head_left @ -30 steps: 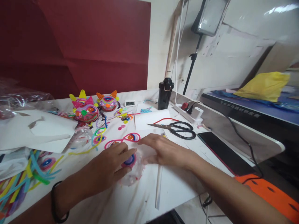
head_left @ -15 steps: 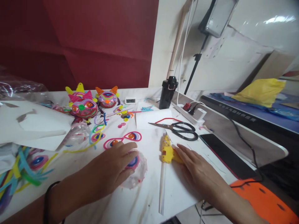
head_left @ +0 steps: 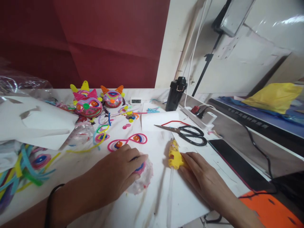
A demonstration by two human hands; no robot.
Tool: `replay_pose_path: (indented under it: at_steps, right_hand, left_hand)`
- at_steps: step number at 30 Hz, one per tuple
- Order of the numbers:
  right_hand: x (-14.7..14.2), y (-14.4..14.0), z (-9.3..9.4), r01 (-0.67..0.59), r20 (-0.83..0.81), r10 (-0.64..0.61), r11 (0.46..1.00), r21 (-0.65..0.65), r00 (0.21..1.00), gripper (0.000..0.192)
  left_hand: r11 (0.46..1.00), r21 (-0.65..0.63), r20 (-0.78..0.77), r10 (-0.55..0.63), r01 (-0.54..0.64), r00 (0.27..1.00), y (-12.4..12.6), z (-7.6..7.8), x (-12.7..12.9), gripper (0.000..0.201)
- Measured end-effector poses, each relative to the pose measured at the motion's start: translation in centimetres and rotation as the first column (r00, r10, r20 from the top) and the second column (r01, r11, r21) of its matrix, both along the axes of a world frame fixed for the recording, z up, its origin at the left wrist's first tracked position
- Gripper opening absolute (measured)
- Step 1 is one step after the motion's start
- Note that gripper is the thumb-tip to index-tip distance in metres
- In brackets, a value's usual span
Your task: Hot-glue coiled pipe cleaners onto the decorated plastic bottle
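Note:
My left hand [head_left: 118, 172] presses down on a clear plastic dome [head_left: 143, 179] with a pink and blue pipe-cleaner swirl on it, near the table's front. My right hand [head_left: 201, 175] lies flat to the right, its fingers touching the back of a yellow glue gun [head_left: 174, 155] that lies on white paper. A clear glue stick [head_left: 169, 196] sticks out of the gun toward me. Two pink eye-shaped swirls [head_left: 128, 142] lie just beyond my left hand.
Black scissors [head_left: 190, 134] and a red wire lie past the glue gun. A black phone [head_left: 239, 164] lies right. Finished colourful masks [head_left: 91, 104], a black bottle [head_left: 175, 94], a power strip [head_left: 201, 115] and loose pipe cleaners [head_left: 23, 167] crowd the back and left.
My right hand moved away from the dome to the right and now rests at the yellow glue gun, which was hidden under it before. My left hand stayed on the dome.

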State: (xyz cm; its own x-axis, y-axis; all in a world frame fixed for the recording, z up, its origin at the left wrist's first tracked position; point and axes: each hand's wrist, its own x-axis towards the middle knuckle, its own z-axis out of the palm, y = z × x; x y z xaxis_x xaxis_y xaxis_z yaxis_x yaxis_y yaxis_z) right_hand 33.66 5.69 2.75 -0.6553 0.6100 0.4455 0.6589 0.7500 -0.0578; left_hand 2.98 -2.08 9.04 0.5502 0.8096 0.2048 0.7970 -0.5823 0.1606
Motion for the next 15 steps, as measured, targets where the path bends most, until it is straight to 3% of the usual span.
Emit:
replay_pose_path:
  at_steps: [4,8,15]
  right_hand:
    - [0.6,-1.1,1.1,-0.058,-0.239,0.014,0.983,-0.176,0.971,0.025]
    - [1.5,-2.1,1.8,-0.157,-0.494,-0.037,0.925,-0.346,0.869,0.022]
    - [3.1,-4.2,1.0,-0.319,-0.614,-0.161,0.738,-0.595,0.772,0.032]
  left_hand:
    - [0.999,-0.039,0.005,-0.018,0.019,1.000,0.1,0.1,0.1,0.034]
    - [0.999,-0.013,0.007,-0.041,0.041,0.999,0.1,0.0,0.2,0.031]
    - [0.997,0.063,0.017,-0.043,0.042,0.999,0.0,-0.6,-0.1,0.027]
